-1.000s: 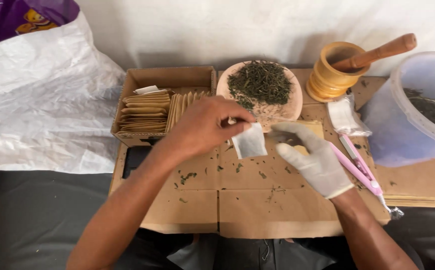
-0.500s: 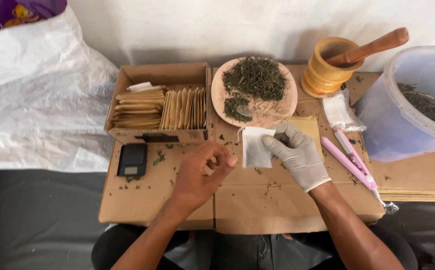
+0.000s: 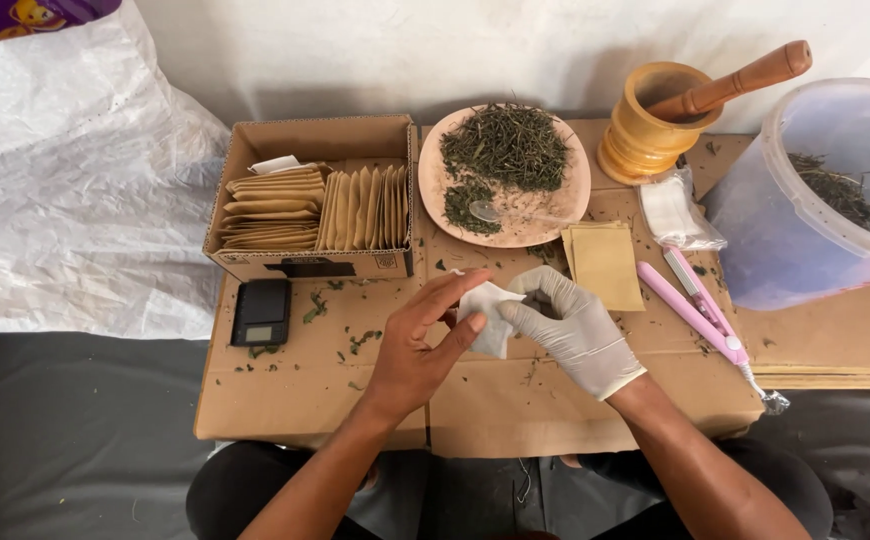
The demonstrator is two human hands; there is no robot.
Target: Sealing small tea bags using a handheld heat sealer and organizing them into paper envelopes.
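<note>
two hands meet over a small white filter bag point(image 3: 485, 315) above the middle of the cardboard work surface point(image 3: 295, 400). the bare left hand point(image 3: 415, 345) has its fingers stretched out flat against the bag's left side, touching it without curling around it. the gloved right hand point(image 3: 570, 330) pinches the bag's right edge between thumb and fingers. just beyond the hands lies a stack of tan paper squares point(image 3: 605, 262), and behind that a pink plate point(image 3: 435, 190) heaped with dried green leaves point(image 3: 505, 145). a cardboard box point(image 3: 305, 140) of tan packets sits to the left, with a small black scale point(image 3: 261, 311) in front of it. a pink sealer tool point(image 3: 700, 310) lies to the right, near a wooden mortar point(image 3: 645, 140) and a clear tub point(image 3: 805, 220).
</note>
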